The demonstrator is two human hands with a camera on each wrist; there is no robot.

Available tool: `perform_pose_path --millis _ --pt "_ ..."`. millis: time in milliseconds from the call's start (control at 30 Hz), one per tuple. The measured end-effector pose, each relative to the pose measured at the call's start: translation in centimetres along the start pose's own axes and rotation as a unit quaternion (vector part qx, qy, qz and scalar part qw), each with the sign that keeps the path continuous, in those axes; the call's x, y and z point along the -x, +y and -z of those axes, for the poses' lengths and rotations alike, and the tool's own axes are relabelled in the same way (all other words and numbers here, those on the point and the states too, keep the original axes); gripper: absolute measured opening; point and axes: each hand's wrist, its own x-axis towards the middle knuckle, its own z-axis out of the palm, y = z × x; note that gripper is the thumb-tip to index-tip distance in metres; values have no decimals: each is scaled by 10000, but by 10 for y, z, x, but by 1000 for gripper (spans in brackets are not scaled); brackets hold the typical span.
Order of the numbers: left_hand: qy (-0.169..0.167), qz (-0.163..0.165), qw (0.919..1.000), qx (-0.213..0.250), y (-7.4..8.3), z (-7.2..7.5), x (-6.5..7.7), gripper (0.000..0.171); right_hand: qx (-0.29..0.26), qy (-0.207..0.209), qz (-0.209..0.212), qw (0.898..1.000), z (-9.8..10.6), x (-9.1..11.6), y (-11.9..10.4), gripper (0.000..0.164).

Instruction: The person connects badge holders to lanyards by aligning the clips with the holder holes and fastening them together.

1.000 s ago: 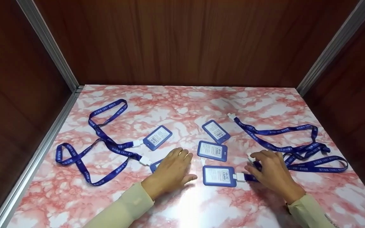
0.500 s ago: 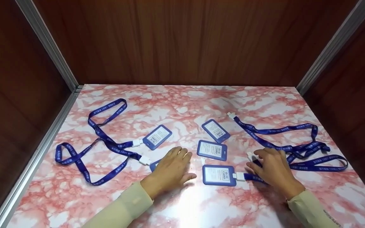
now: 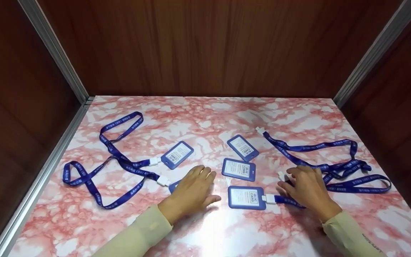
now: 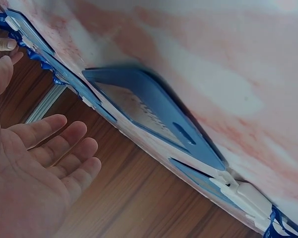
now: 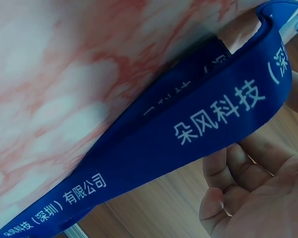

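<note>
My left hand (image 3: pixel 193 189) hovers palm down with relaxed fingers, partly covering a blue ID card holder (image 3: pixel 173 187). In the left wrist view, a gap shows between the left fingers (image 4: pixel 64 148) and a holder (image 4: pixel 188 114). Loosely bent fingers of my right hand (image 3: pixel 309 187) are over blue lanyards, near a white clip (image 3: pixel 282 176); the right wrist view shows a lanyard (image 5: pixel 188 129) passing in front of them. Another holder (image 3: pixel 246 197) joins a lanyard (image 3: pixel 289 201) running under that hand. Two loose holders, an upper one (image 3: pixel 243 147) and a lower one (image 3: pixel 238 169), lie at centre.
A blue holder (image 3: pixel 177 155) clipped to its lanyard (image 3: pixel 120 153) lies left of centre. Another lanyard (image 3: pixel 95 192) loops beside it. More lanyards (image 3: pixel 351 166) overlap at right, one ending in a clip (image 3: pixel 260 130). Wood-grain panels (image 3: pixel 205 46) wall in the pink marbled table (image 3: pixel 205 110).
My right hand has shifted slightly away from the lower holder, uncovering a bit more of its lanyard. The left hand has barely moved.
</note>
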Motion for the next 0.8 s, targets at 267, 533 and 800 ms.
perform_pose_path --millis 267,533,800 --pt "-91 47 9999 -31 -1 -2 2 76 41 -150 -74 9999 -3 -1 -1 38" --pt "-13 -46 9999 -154 -1 -5 4 75 38 -280 -124 9995 -6 0 -1 28" --pt "101 -84 9997 -193 -3 -3 2 75 114 -342 -126 9993 -4 -4 -2 30"
